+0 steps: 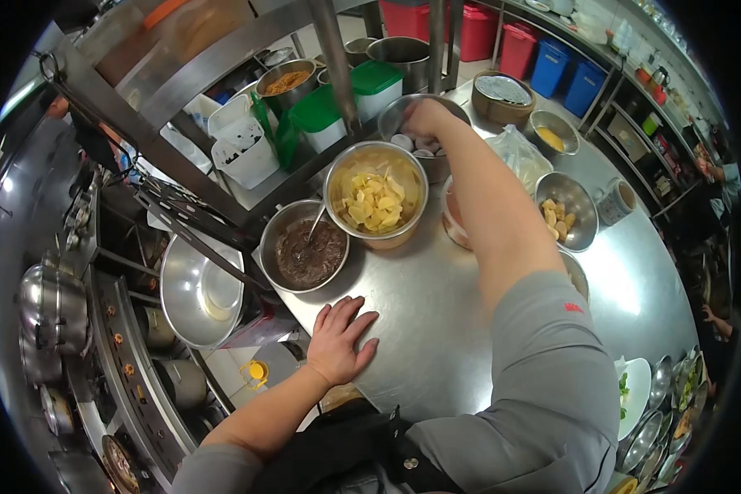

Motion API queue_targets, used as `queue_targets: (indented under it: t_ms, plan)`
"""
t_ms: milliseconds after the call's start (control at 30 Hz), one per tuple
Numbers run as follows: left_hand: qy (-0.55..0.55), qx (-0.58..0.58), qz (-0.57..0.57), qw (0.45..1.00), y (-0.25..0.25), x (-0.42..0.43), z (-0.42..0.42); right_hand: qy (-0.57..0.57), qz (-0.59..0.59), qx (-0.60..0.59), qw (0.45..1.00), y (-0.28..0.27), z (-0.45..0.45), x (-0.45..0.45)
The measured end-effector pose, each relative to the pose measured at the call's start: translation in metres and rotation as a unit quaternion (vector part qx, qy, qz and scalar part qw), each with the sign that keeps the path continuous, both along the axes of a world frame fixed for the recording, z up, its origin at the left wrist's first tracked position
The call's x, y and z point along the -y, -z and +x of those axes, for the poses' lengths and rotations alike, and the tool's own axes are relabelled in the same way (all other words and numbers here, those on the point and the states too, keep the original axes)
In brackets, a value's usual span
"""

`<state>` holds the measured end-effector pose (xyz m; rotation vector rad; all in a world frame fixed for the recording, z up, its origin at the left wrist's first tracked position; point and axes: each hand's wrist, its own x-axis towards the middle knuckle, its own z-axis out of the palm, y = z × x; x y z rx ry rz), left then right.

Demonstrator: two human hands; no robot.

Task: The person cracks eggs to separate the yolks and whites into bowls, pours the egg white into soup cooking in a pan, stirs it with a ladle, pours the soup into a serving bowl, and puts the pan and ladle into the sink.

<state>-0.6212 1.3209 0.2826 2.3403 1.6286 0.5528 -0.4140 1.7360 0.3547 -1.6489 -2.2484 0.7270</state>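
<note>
My left hand (337, 342) rests on the edge of the steel table (424, 329), fingers spread and holding nothing. My right hand (430, 119) reaches to the far side, into a metal pot (393, 115) with pale rounded pieces (403, 142) in it. Its fingers point down and are mostly hidden, so I cannot see whether they grip anything. Nearer stands a steel bowl (334, 191) of yellow slices (375, 202). Left of it, a metal bowl (269, 262) holds a dark brown paste (305, 257) with a spoon (315, 222) standing in it.
Green-lidded tubs (319, 111) line the shelf at the back left. Right of my right arm are a clear plastic bag (519, 160) and a bowl (580, 235) of yellowish chunks. A large empty-looking bowl (191, 288) sits below left. People are partly visible at both sides.
</note>
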Motion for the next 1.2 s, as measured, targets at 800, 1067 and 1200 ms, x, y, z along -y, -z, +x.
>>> queue_targets:
  t_ms: [800, 1067, 1200]
  plan:
    - [-0.010, -0.006, -0.021, 1.000, -0.002, -0.001, 0.004, -0.078, 0.026, 0.286, 0.955, 0.004, -0.027, 0.009]
    - [0.017, -0.003, 0.052, 0.998, 0.017, 0.000, 0.000, 0.052, 0.185, -0.109, 0.975, -0.065, 0.005, 0.058]
    - [0.048, -0.001, 0.086, 0.995, 0.015, 0.004, 0.005, 0.002, 0.091, -0.179, 0.980, -0.146, 0.018, 0.194]
